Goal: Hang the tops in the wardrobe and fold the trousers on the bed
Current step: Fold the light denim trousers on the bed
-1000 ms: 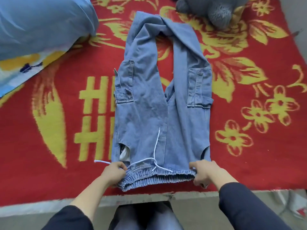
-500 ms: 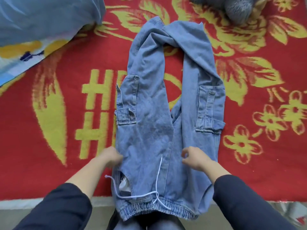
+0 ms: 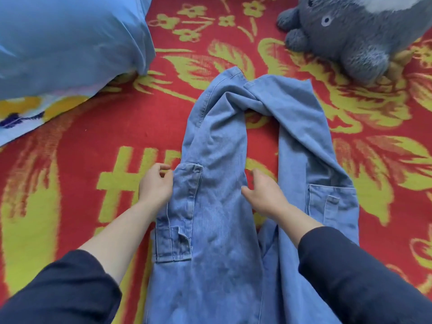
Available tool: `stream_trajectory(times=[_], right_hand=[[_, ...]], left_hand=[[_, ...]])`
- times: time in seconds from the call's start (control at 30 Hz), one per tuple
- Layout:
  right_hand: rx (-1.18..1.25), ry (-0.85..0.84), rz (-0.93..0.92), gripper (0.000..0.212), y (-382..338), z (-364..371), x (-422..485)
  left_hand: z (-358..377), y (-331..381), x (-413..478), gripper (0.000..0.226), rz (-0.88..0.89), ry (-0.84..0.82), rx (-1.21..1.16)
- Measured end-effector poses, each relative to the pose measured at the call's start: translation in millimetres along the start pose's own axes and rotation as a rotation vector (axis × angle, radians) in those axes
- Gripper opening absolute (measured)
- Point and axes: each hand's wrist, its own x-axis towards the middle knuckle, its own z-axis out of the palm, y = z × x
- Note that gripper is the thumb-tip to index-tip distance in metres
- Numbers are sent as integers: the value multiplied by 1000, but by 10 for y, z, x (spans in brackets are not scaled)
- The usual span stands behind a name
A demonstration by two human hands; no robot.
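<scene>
Light blue denim cargo trousers [image 3: 217, 230] lie lengthwise on the red and yellow blanket [image 3: 81, 164], their two legs spread apart and meeting again at the far end. The waistband is out of view below the frame. My left hand [image 3: 155, 184] lies at the outer edge of the left leg, beside the top of its cargo pocket, with its fingers loosely curled. My right hand [image 3: 265, 194] rests at the inner edge of the same leg, in the gap between the legs, fingers relaxed. Neither hand plainly grips the cloth.
A blue pillow [image 3: 67, 43] lies at the far left on a patterned sheet [image 3: 21, 115]. A grey plush toy [image 3: 350, 36] sits at the far right, just beyond the trouser legs.
Both hands let go of the waistband and moved up the trousers to either side of the left leg. The view has shifted forward, so the waistband has dropped out of frame.
</scene>
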Motion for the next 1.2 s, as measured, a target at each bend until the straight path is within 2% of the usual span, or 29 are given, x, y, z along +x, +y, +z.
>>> stream_trajectory(times=[0.17, 0.27, 0.3, 0.33, 0.4, 0.43, 0.47, 0.5, 0.57, 0.6, 0.63, 0.73, 0.8, 0.83, 0.87, 0.97, 1.03, 1.1, 1.13, 1.2], right_hand=[[180, 73, 157, 34, -132, 56, 561], [224, 71, 122, 19, -157, 41, 736], [253, 113, 105, 25, -166, -2, 756], [297, 177, 106, 32, -159, -53, 792], [356, 257, 162, 37, -96, -163, 870], [340, 226, 182, 37, -69, -215, 896], [302, 162, 179, 35, -38, -236, 923], [259, 107, 148, 32, -30, -257, 960], [294, 133, 116, 10, -22, -304, 1100], [340, 194, 118, 14, -19, -348, 1205], [378, 249, 122, 27, -15, -416, 1311], [439, 534, 199, 60, 28, -743, 1688], [496, 693, 378, 65, 68, -1010, 1853], [469, 703, 450, 60, 60, -1119, 1903], [402, 677, 451, 51, 32, -1186, 1921], [258, 511, 239, 27, -259, -1217, 1964], [297, 369, 133, 27, -431, -1145, 2108], [338, 256, 99, 38, -577, -1080, 2308], [346, 199, 92, 36, -662, -1069, 2369], [326, 88, 118, 18, -791, -1030, 2536]], left_hand=[[231, 184, 493, 23, 4, 90, -102], [352, 335, 613, 28, 13, 22, -8], [341, 377, 632, 24, 44, 31, 28], [287, 416, 677, 19, 88, 87, 35], [92, 456, 799, 14, 150, 298, -48], [-8, 446, 863, 15, 150, 382, -83], [-79, 398, 937, 18, 138, 395, -54], [-103, 356, 1019, 26, 112, 329, 34], [-42, 257, 1149, 51, 54, 88, 248], [7, 230, 1187, 63, 36, -12, 339], [49, 226, 1205, 69, 21, -73, 416], [94, 275, 1253, 78, 15, -100, 557], [70, 314, 1265, 75, 18, -104, 581], [59, 333, 1285, 73, 15, -119, 586], [49, 349, 1303, 70, 11, -136, 593], [39, 439, 1374, 68, 14, -179, 613], [16, 511, 1418, 67, 6, -194, 613], [-9, 564, 1461, 66, 4, -194, 606], [-13, 579, 1471, 67, 6, -193, 604], [-7, 563, 1487, 67, 3, -203, 602]])
